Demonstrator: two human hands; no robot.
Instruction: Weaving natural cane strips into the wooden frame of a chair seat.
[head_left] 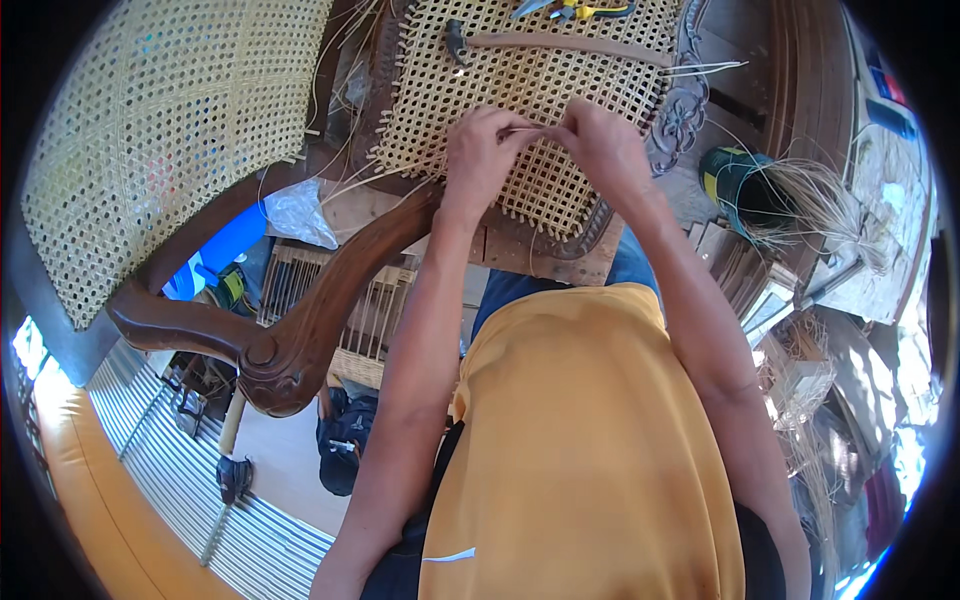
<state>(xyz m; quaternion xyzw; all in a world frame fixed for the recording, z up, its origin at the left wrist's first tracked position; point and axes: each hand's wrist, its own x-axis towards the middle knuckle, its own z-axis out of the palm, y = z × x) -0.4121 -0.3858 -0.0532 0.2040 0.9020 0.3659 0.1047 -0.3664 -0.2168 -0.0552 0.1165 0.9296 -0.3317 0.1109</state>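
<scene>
My left hand (480,158) and my right hand (606,148) are raised over a woven cane panel (548,200). Both are closed in a pinch, and a thin cane strand (533,130) runs between their fingertips. Beneath them, the panel's open weave sits in a dark carved wooden frame (680,128), with short strand ends sticking out along its edges. Just beyond my hands, a hammer (570,46) lies across the weave, its dark head to the left. Yellow-handled pliers (598,12) rest at the far edge.
A curved wooden armrest (345,265) stands left of my left forearm. Behind it leans a larger cane-woven panel (190,110). A clear plastic bag (302,214) lies beside the armrest. At right, a dark green container (738,188) lies tilted near a bundle of loose strands (830,200).
</scene>
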